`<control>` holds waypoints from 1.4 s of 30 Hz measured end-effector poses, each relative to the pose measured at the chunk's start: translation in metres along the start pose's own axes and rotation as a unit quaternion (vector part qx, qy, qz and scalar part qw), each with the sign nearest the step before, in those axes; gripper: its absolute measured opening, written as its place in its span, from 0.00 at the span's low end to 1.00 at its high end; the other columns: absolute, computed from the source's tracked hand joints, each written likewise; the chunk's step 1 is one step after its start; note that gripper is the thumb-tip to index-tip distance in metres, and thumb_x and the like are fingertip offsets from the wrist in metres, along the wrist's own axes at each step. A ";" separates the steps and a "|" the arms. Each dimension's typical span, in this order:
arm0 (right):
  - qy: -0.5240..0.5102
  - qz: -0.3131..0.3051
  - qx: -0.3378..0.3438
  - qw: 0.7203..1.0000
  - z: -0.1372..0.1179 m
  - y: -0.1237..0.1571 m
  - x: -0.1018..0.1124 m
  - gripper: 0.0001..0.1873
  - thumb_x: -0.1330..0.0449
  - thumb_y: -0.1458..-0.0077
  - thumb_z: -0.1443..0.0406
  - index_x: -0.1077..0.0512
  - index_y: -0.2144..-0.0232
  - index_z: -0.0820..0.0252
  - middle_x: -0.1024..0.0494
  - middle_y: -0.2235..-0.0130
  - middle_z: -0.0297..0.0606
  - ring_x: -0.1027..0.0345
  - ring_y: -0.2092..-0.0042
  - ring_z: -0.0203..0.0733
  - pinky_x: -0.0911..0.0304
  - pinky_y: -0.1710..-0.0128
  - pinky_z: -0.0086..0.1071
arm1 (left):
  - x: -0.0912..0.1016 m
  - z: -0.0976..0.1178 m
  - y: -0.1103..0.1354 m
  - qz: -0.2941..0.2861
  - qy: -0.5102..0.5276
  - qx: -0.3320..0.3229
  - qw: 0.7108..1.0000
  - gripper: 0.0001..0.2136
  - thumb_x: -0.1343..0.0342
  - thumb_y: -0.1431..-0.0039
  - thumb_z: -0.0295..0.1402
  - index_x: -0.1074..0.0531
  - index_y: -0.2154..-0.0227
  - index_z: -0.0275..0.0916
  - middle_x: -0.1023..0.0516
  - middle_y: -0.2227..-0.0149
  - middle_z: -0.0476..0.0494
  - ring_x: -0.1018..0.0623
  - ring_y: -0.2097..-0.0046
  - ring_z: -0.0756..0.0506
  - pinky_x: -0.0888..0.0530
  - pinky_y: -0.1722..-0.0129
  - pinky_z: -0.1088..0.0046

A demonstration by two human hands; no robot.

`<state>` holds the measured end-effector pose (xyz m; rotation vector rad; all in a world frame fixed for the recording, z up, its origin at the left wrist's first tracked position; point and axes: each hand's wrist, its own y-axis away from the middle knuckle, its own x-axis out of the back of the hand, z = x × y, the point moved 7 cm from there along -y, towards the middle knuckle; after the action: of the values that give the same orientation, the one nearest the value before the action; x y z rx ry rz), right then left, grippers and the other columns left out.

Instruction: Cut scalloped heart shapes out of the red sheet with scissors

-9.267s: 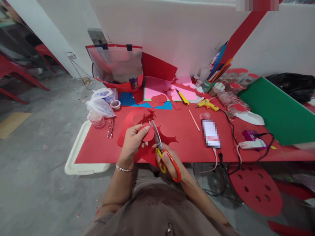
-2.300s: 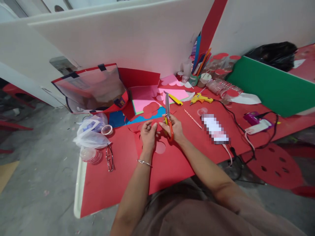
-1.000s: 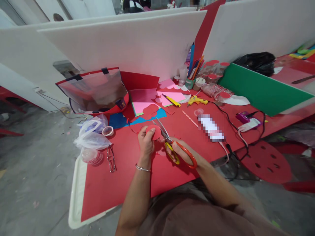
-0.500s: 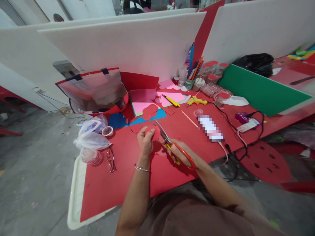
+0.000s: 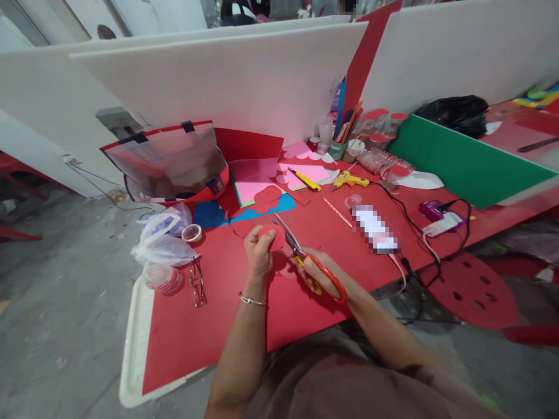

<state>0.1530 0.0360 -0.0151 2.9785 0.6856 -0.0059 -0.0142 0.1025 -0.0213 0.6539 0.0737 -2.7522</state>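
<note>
My left hand [image 5: 258, 256] pinches a small round red paper disc [image 5: 272, 237] just above the red sheet on the table [image 5: 192, 331]. My right hand [image 5: 315, 269] grips orange-and-yellow-handled scissors [image 5: 305, 261]. Their blades are slightly apart and meet the disc's right edge. A round hole shows in the red sheet just below my hands.
Eyeglasses [image 5: 196, 281], a plastic bag [image 5: 163, 238] and a tape roll [image 5: 191, 233] lie to the left. A phone [image 5: 374, 228], glue gun [image 5: 349, 180], yellow knife [image 5: 305, 180] and cables lie to the right. Pink and blue sheets, a clear bag [image 5: 168, 160] and a green board [image 5: 467, 160] stand behind.
Long ago the scissors cut a large red sheet, which now lies down. Over the last second both hands barely moved; the scissors stay against the disc.
</note>
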 end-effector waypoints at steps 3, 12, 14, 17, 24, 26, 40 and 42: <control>0.003 0.001 -0.005 1.000 0.001 0.000 0.001 0.34 0.46 0.33 0.38 0.27 0.44 0.57 0.34 0.76 0.29 0.41 0.79 0.36 0.42 0.80 0.30 | 0.000 0.000 0.000 -0.003 0.006 0.000 1.000 0.12 0.32 0.56 0.37 0.31 0.79 0.40 0.33 0.79 0.53 0.33 0.76 0.52 0.31 0.75 0.75; 0.007 -0.008 -0.005 1.000 0.004 0.000 0.001 0.33 0.47 0.32 0.38 0.29 0.44 0.58 0.34 0.76 0.28 0.41 0.79 0.34 0.43 0.81 0.28 | 0.001 -0.002 -0.001 -0.007 0.017 0.010 1.000 0.12 0.31 0.57 0.37 0.30 0.78 0.39 0.31 0.79 0.54 0.32 0.77 0.52 0.29 0.76 0.76; 0.010 -0.009 -0.006 1.000 0.004 0.000 0.001 0.33 0.47 0.32 0.38 0.29 0.44 0.58 0.35 0.76 0.28 0.42 0.79 0.34 0.42 0.80 0.28 | 0.000 -0.001 -0.001 -0.008 0.017 0.009 1.000 0.12 0.31 0.57 0.37 0.30 0.78 0.39 0.30 0.79 0.54 0.32 0.78 0.53 0.30 0.77 0.77; 0.014 -0.006 -0.009 1.000 0.003 -0.001 0.002 0.33 0.47 0.32 0.38 0.28 0.44 0.58 0.35 0.76 0.28 0.41 0.80 0.34 0.42 0.81 0.28 | 0.001 0.000 -0.001 -0.004 0.021 0.012 1.000 0.12 0.31 0.58 0.37 0.30 0.79 0.39 0.30 0.79 0.53 0.31 0.78 0.53 0.30 0.77 0.77; 0.015 -0.006 -0.006 1.000 0.002 -0.001 0.003 0.33 0.46 0.33 0.38 0.27 0.46 0.58 0.35 0.75 0.28 0.41 0.79 0.34 0.42 0.81 0.27 | 0.001 0.001 0.000 -0.004 0.023 0.014 1.000 0.12 0.31 0.59 0.37 0.29 0.79 0.39 0.30 0.79 0.53 0.31 0.77 0.52 0.29 0.77 0.76; 0.015 -0.008 -0.007 1.000 0.003 0.000 0.004 0.33 0.46 0.33 0.38 0.27 0.46 0.58 0.35 0.75 0.28 0.41 0.79 0.33 0.42 0.82 0.27 | 0.001 0.001 -0.001 -0.004 0.021 0.016 1.000 0.12 0.31 0.59 0.37 0.28 0.79 0.39 0.29 0.79 0.53 0.31 0.77 0.52 0.29 0.76 0.76; 0.012 -0.020 -0.004 1.000 -0.001 0.002 0.004 0.31 0.47 0.31 0.40 0.28 0.46 0.59 0.36 0.75 0.27 0.44 0.80 0.31 0.44 0.83 0.25 | 0.001 -0.002 -0.001 -0.021 0.015 0.023 0.999 0.12 0.31 0.57 0.37 0.29 0.79 0.39 0.30 0.79 0.53 0.32 0.77 0.52 0.31 0.78 0.77; 0.012 -0.021 -0.003 1.000 -0.001 0.002 0.004 0.30 0.47 0.30 0.41 0.28 0.46 0.59 0.36 0.75 0.27 0.44 0.80 0.31 0.44 0.83 0.25 | 0.001 -0.002 -0.001 -0.021 0.013 0.024 0.999 0.12 0.31 0.57 0.37 0.29 0.79 0.39 0.30 0.79 0.53 0.32 0.78 0.52 0.30 0.78 0.77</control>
<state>0.1575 0.0357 -0.0140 2.9634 0.7491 0.0280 -0.0144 0.1035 -0.0240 0.7101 0.0273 -2.7939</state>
